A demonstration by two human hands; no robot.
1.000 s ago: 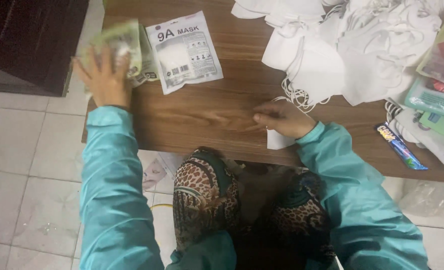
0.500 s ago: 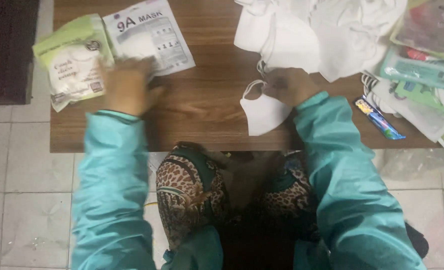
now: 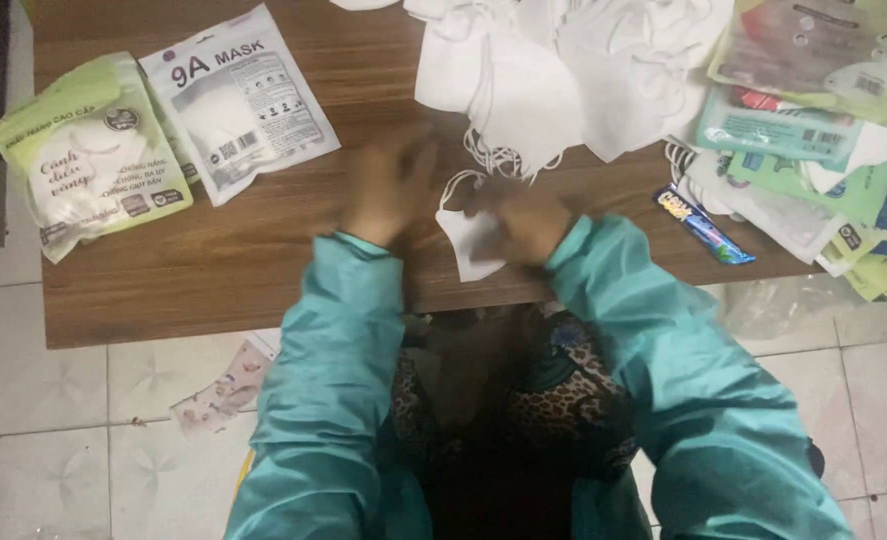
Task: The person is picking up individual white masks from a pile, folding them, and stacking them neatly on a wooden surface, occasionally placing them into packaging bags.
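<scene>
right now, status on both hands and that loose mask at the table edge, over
Right hand on the white mask, grip unclear. Left hand blurred, just beside it, empty as far as visible. Mask pile close behind; two flat packets off left.

White mask, teal sleeves, brown wood-grain table.

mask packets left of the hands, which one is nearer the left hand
The white packet; it lies just beside the left hand, while the green packet sits farther out toward the table's edge.
</scene>
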